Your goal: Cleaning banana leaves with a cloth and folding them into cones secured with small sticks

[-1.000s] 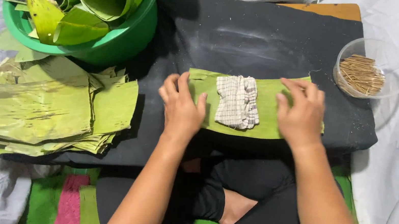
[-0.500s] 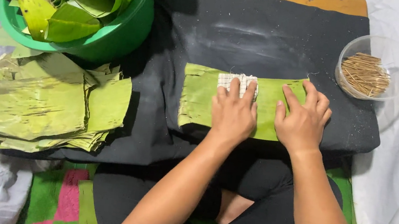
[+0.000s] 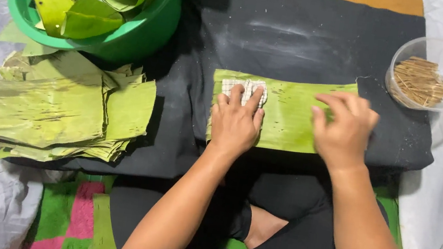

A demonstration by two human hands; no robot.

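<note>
The left hand [image 3: 236, 123] pressed flat on a checked cloth [image 3: 243, 89] at the left end of the banana leaf strip [image 3: 285, 113] lying on the black mat [image 3: 300, 43], the right hand [image 3: 343, 129] hovered loosely curled, empty, over its right end; wiping judged underway, steady strokes toward the right end required next.

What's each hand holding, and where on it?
Nothing gripped. Left hand presses flat on the checked cloth over the leaf strip's left part; right hand rests on its right end, fingers spread.
</note>
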